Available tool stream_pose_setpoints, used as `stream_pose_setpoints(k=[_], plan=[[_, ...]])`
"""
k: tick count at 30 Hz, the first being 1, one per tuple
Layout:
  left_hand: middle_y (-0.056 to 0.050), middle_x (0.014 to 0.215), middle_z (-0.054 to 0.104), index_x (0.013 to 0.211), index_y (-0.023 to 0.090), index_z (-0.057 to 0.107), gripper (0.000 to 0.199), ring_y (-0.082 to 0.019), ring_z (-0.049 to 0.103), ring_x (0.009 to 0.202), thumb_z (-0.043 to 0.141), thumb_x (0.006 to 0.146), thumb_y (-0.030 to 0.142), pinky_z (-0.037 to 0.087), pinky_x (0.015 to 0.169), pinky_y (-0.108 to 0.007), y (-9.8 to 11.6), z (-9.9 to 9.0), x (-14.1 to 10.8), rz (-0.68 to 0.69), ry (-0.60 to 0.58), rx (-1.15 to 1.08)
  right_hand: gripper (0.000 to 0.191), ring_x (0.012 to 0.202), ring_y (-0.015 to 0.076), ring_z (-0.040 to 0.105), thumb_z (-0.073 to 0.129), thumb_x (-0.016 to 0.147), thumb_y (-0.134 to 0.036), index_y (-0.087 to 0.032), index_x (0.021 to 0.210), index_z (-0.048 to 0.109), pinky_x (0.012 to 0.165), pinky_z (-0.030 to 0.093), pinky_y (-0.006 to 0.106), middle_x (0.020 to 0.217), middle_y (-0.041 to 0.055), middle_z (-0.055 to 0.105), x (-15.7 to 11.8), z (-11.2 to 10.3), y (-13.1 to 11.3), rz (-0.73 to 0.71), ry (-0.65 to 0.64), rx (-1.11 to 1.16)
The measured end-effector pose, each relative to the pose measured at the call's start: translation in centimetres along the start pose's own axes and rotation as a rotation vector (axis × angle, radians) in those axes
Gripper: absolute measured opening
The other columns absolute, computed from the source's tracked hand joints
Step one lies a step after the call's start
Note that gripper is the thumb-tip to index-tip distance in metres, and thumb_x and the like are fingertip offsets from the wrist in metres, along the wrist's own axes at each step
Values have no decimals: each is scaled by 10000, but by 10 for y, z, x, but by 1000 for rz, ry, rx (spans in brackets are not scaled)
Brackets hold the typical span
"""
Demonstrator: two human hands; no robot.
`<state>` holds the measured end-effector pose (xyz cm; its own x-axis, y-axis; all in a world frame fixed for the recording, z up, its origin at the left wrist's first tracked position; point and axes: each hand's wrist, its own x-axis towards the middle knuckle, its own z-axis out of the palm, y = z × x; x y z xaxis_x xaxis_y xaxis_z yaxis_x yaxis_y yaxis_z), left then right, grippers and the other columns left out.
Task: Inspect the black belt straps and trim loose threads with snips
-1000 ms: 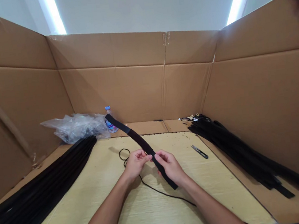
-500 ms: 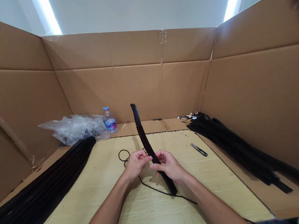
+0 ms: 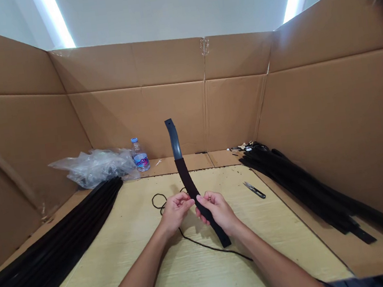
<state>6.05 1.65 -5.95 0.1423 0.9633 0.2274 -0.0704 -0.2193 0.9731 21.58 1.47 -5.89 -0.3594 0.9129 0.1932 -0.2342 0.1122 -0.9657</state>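
A long curved black strip (image 3: 186, 175) stands tilted in front of me, its top leaning left. Near its upper end is a small hole, and dark fabric-like covering wraps the middle. My right hand (image 3: 218, 210) is closed around the lower half, thumb lying on the front face. On the other side my left hand (image 3: 175, 211) pinches at the strip's left edge with thumb and fingertips. A thin black cord (image 3: 205, 245) loops behind my left hand and runs under the strip's lower end; whether the left fingers also hold it is hidden.
Thread snips (image 3: 254, 190) lie on the table (image 3: 152, 271) at right. Black strips are piled at left (image 3: 65, 230) and at right (image 3: 300, 190). A clear plastic bag (image 3: 99, 167) and a water bottle (image 3: 140, 156) stand at the back. Cardboard walls (image 3: 172, 103) enclose the table.
The strip has turned so its front face shows more, and its top has risen. My right thumb has moved up onto the strip's face, close to my left thumb.
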Motion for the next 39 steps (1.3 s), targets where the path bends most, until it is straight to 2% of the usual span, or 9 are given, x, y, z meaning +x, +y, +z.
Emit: stream_pose_setpoints(k=[8, 14, 18, 21, 27, 30, 33, 35, 39], plan=[[92, 454, 358, 676, 155, 490, 390, -21, 237, 403, 698, 706, 484, 140, 435, -173, -6, 4, 3, 1, 13, -9, 449, 337, 87, 444, 591, 778, -577, -174, 644, 445, 313, 288, 184, 493, -1, 576, 1, 3, 1, -14, 116, -56], [89, 431, 387, 691, 169, 454, 373, -22, 233, 384, 678, 734, 465, 118, 430, -176, -5, 4, 2, 12, 13, -30, 464, 359, 91, 463, 492, 830, -616, -167, 710, 492, 335, 336, 188, 548, 20, 613, 2, 3, 1, -18, 85, -60], [91, 441, 387, 687, 164, 469, 384, -18, 224, 389, 690, 718, 477, 128, 430, -172, -6, 6, 2, 26, 22, -15, 472, 326, 93, 433, 533, 798, -623, -178, 659, 457, 300, 274, 185, 485, 1, 572, 1, 4, 2, -9, 179, -89], [92, 438, 381, 677, 161, 480, 386, -21, 237, 390, 694, 711, 481, 130, 425, -172, -7, 6, 3, 19, 46, -1, 470, 323, 94, 425, 541, 792, -620, -180, 650, 451, 304, 280, 191, 474, -4, 564, 3, 5, 5, -8, 209, -81], [98, 422, 344, 594, 167, 412, 447, -15, 227, 379, 726, 677, 474, 127, 414, -172, -5, 0, 6, 11, 133, -41, 414, 538, 123, 567, 683, 701, -539, -160, 775, 533, 487, 437, 225, 699, 45, 661, 6, 3, 7, -24, 125, 18], [90, 441, 395, 634, 155, 482, 435, -11, 252, 381, 786, 601, 464, 152, 413, -168, -3, -1, 5, 1, 104, -66, 458, 590, 118, 555, 755, 649, -454, -140, 941, 590, 518, 445, 227, 755, 38, 646, 5, 1, 7, -3, 79, 45], [67, 483, 468, 684, 130, 551, 409, -11, 303, 392, 818, 568, 417, 199, 419, -165, -1, 2, 3, -4, 81, -84, 400, 632, 117, 547, 765, 655, -400, -125, 911, 630, 516, 456, 218, 791, 42, 630, 3, -1, 5, -4, -50, -9], [38, 524, 528, 711, 117, 586, 384, -24, 369, 408, 810, 585, 402, 236, 427, -167, -1, 3, 2, -9, 67, -92, 351, 631, 122, 555, 767, 657, -387, -138, 839, 598, 501, 471, 223, 781, 27, 614, 1, -3, 4, -10, -89, -15], [2, 549, 580, 697, 111, 599, 358, -72, 487, 447, 790, 615, 403, 318, 457, -182, -3, 2, 3, -14, 27, -103, 433, 532, 118, 574, 788, 640, -364, -188, 803, 427, 429, 423, 205, 743, -10, 626, 0, -2, 3, -17, -79, 69]])
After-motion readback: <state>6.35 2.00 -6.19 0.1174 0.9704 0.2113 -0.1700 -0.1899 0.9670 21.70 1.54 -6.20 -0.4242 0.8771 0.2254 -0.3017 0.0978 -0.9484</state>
